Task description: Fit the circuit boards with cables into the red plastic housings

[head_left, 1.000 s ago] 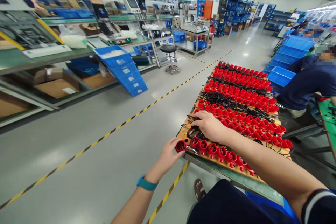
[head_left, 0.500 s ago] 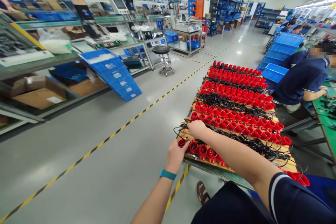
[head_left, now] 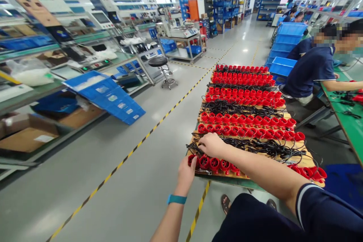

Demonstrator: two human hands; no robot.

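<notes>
A long wooden board (head_left: 300,160) on a cart carries several rows of red plug connectors (head_left: 241,119) with black cables (head_left: 249,144) between them. My left hand (head_left: 187,170), with a teal wristband, is closed on the end red connector (head_left: 191,159) of the nearest row at the board's near left corner. My right hand (head_left: 211,144) lies just behind it, fingers curled down onto the black cables.
A yellow-black floor line (head_left: 141,141) runs along the aisle to the left. Blue bins (head_left: 107,98) lean on a workbench at left, with a stool (head_left: 163,69) beyond. Seated persons in dark blue (head_left: 307,72) work at a green table (head_left: 350,124) to the right. Stacked blue crates (head_left: 286,45) stand behind.
My left hand brought the red connector in from off the board's corner to the end of the near row. My right hand slid slightly toward the corner. The camera shifted.
</notes>
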